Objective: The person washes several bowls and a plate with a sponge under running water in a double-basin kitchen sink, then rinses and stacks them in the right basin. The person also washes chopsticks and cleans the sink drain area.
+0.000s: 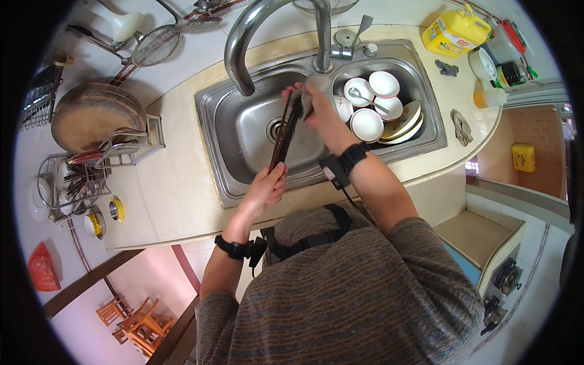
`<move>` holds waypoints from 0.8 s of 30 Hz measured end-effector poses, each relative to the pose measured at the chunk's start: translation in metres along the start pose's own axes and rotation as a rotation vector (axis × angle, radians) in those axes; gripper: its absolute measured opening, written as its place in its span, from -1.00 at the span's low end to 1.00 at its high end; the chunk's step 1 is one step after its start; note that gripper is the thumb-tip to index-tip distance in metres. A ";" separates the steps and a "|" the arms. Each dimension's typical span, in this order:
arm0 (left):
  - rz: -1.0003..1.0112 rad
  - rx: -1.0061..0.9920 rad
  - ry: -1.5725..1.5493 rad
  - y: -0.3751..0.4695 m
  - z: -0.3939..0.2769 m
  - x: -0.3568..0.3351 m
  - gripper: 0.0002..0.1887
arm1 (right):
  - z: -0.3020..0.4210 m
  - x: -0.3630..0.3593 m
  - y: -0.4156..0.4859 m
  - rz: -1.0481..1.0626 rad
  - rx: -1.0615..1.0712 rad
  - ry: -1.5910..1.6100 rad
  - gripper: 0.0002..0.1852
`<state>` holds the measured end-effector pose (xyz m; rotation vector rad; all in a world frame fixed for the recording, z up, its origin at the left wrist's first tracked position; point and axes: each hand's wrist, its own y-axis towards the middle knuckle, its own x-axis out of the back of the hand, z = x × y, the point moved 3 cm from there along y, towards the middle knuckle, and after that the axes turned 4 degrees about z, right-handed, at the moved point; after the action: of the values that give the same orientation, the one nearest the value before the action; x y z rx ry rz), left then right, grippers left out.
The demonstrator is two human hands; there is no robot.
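A bundle of dark chopsticks [284, 135] slants over the left basin of the stainless steel sink [237, 150]. My left hand [267, 185] grips the bundle at its lower end. Around the upper end, my right hand [315, 105] holds a greyish-brown cloth [301, 102] against the sticks. Beneath them the drain [273, 129] is partly covered from sight. White bowls with red rims [367, 125], stacked plates [406, 123] and a metal spoon [367, 100] sit in the right basin, beside my right forearm.
A curved chrome faucet [237, 50] arches above the left basin. Right of the sink are a yellow detergent jug [456, 34], a steel scrubber [446, 68] and a crumpled rag [461, 127]. On the left stand a round wooden chopping board [98, 118] and a wire utensil rack [73, 182].
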<state>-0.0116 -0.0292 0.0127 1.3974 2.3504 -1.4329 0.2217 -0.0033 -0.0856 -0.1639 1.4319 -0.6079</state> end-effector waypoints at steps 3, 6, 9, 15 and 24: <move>-0.008 -0.033 0.016 0.025 -0.015 -0.009 -0.76 | -0.021 -0.015 -0.044 0.067 -0.072 -0.089 -0.76; 0.082 -0.003 0.043 0.057 -0.031 -0.026 -0.78 | -0.027 -0.017 -0.077 0.095 -0.099 -0.183 -0.77; 0.211 0.015 0.100 0.071 -0.030 -0.051 -0.77 | 0.006 0.002 -0.092 -0.007 0.049 -0.296 -0.80; 0.287 0.124 0.263 0.074 -0.009 -0.067 -0.77 | 0.086 0.070 -0.088 -0.243 0.000 -0.241 -0.77; -0.283 -0.184 0.163 0.047 -0.028 0.052 -0.75 | 0.184 0.140 -0.069 -0.467 -0.104 -1.114 -0.76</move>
<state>0.0021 0.0334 -0.0270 1.2167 2.7946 -1.1542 0.3794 -0.1747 -0.1482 -0.7989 0.3274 -0.6522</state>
